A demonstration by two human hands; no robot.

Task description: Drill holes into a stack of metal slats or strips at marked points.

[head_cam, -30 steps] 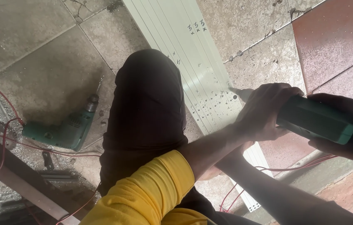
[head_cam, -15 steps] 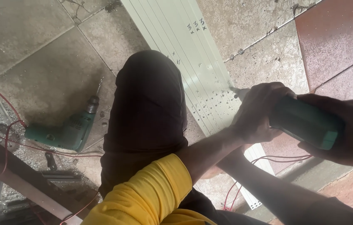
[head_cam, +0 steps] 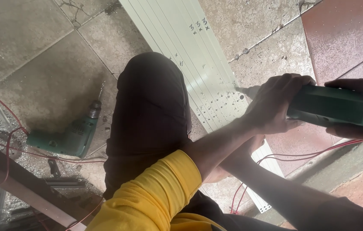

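While both hands clamp the green power drill [head_cam: 333,105], the head view shows its bit meeting the stack of pale, grooved metal strips [head_cam: 190,55] that runs diagonally across the tiled floor [head_cam: 40,55], at a patch already peppered with small holes. The left hand [head_cam: 275,105] is clenched around the front of the drill body near the chuck, and the right hand [head_cam: 361,111] wraps the rear of the housing; each is closed firmly on the tool. A knee in dark trousers [head_cam: 151,111] sits beside the strips, seemingly close against their edge, though contact is hard to confirm. As I judge it, the main risk is the bit skating off the smooth painted face, since the drill meets it at a slant; that would scar the surface or drive the tip toward the knee. The stacked strips could also shift against each other if nothing pins them, throwing the holes out of line. Red cable [head_cam: 318,152] loops under the forearms and could snag or get pulled taut. A second green drill [head_cam: 72,132] lies idle on the floor to the left, its own red lead [head_cam: 1,107] trailing near metal shavings, an easy trip or tangle.
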